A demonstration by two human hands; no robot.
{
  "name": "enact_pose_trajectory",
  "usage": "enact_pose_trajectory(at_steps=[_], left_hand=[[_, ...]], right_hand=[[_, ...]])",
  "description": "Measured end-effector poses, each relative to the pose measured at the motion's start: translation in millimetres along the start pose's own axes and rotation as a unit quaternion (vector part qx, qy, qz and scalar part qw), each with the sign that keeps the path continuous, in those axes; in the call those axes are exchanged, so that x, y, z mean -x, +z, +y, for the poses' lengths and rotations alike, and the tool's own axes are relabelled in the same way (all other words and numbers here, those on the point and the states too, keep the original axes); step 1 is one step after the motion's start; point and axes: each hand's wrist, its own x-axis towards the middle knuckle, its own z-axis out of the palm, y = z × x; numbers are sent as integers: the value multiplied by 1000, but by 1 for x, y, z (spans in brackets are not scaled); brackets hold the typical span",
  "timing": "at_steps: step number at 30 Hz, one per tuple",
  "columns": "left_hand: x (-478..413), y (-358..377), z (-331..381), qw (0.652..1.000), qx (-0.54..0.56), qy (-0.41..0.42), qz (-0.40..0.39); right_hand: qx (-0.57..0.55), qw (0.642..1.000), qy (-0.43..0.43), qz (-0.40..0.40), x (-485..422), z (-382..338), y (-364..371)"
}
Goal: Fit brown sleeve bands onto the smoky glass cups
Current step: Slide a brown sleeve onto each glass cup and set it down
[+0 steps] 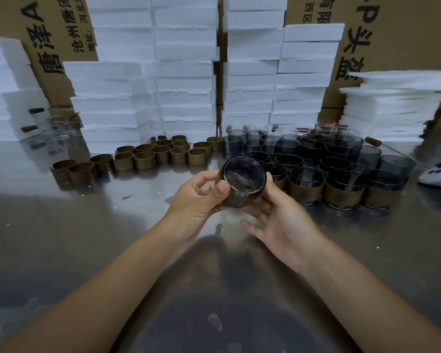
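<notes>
Plainly, the smoky round glass cup [242,183], tilted over the shiny steel table [87,238] at frame centre, is gripped by the left hand [196,200] and cradled on curled fingers of the right hand [285,225], so slick glass might slip and chip.
</notes>
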Motion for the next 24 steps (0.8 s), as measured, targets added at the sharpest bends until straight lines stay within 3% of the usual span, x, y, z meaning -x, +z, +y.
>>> enact_pose_trajectory(at_steps=[2,7,13,19,24], left_hand=[[0,-2,1,1000,-12,7,5],[4,0,-1,995,-86,41,-15],[1,-4,-3,985,-169,29,14],[1,0,1,993,-115,-31,-10],[3,-2,0,996,-81,-18,-16]], right_hand=[[44,999,16,15,-1,0,1],[32,997,54,-34,1,-2,2],[36,997,-53,-36,2,-5,-2],[101,977,-188,-21,4,-2,-1],[150,965,-204,-68,1,1,-3]])
